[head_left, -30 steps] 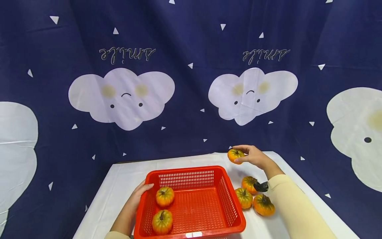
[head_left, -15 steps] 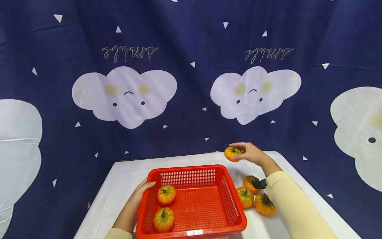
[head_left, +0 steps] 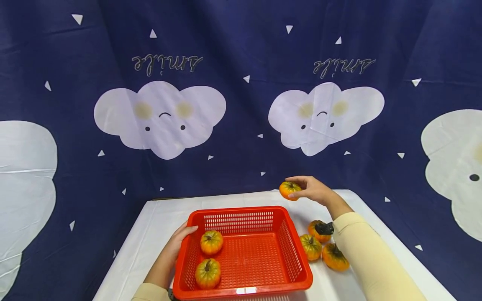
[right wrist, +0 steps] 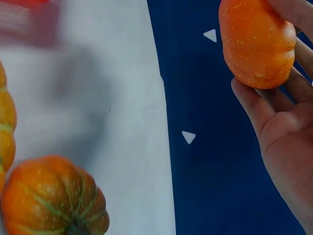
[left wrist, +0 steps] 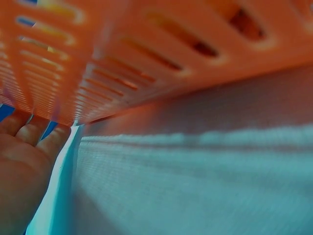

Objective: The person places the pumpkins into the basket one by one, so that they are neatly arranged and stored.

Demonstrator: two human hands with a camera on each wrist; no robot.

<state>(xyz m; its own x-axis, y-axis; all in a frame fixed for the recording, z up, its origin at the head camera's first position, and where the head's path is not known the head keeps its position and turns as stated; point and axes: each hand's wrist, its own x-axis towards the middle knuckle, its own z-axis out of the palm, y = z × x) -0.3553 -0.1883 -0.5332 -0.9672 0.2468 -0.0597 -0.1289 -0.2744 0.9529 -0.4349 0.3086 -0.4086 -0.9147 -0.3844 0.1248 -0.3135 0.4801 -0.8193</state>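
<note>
My right hand (head_left: 314, 191) holds a small orange pumpkin (head_left: 289, 190) above the far right of the table, beyond the red basket. In the right wrist view, the thumb and fingers lie around this pumpkin (right wrist: 257, 44). My left hand (head_left: 177, 242) grips the left side of the red plastic basket (head_left: 244, 288), its thumb over the rim. The left wrist view has its fingers (left wrist: 51, 142) against the slotted outer wall. Inside the basket, along its left side, sit two orange-green pumpkins, a rear one (head_left: 211, 242) and a front one (head_left: 208, 274).
Right of the basket three more pumpkins lie close together: a greenish one (head_left: 311, 247), an orange one (head_left: 336, 257) and one (head_left: 318, 230) partly covered by the right wrist's camera. A white cloth (head_left: 162, 215) covers the table. Behind it hangs a dark blue curtain (head_left: 241, 175) with clouds.
My right hand has moved slightly left and up in the view with the pumpkin in it. The left hand keeps its place on the basket. The whole view has shifted slightly.
</note>
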